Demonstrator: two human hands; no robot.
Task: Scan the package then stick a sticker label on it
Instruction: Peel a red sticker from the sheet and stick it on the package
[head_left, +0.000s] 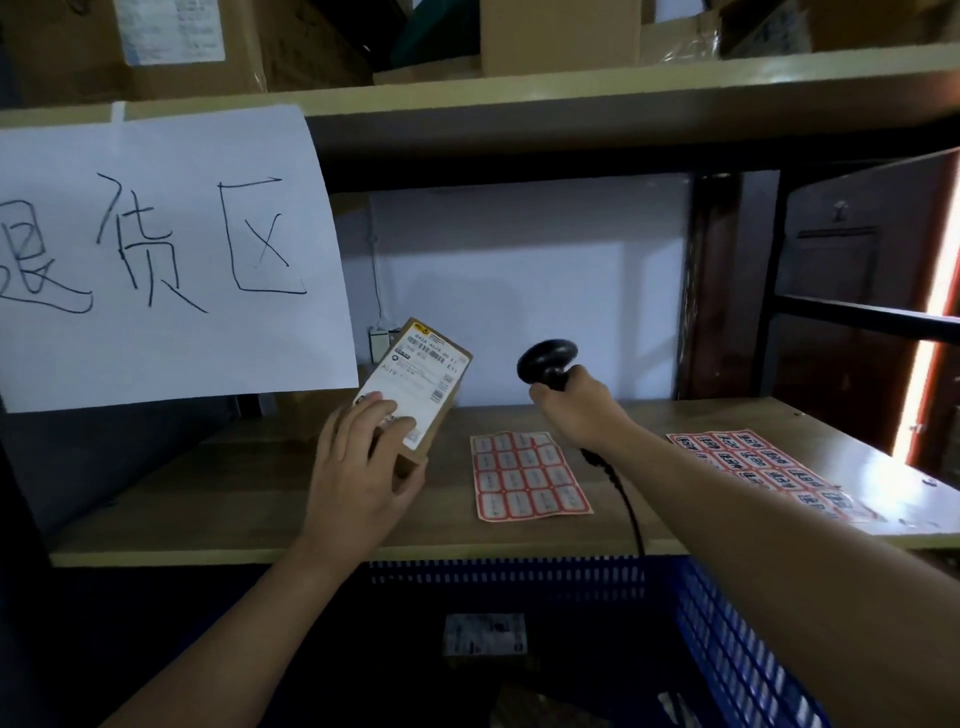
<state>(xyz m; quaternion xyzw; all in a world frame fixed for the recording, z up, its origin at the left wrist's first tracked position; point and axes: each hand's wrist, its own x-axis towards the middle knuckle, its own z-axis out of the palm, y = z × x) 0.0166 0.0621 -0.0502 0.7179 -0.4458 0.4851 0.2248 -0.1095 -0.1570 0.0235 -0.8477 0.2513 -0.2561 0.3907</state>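
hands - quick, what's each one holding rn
Left hand: closed on the cardboard package, tilting its shipping label up.
Right hand: closed on the black barcode scanner, its head toward the package.

— Where does the single view sit?
— On the person's head, facing forward and slightly down, close to the pale wooden shelf board (249, 499).
— What bounds it?
— Stacked brown cardboard boxes (558, 36) above, a blue slatted plastic crate (727, 623) below.
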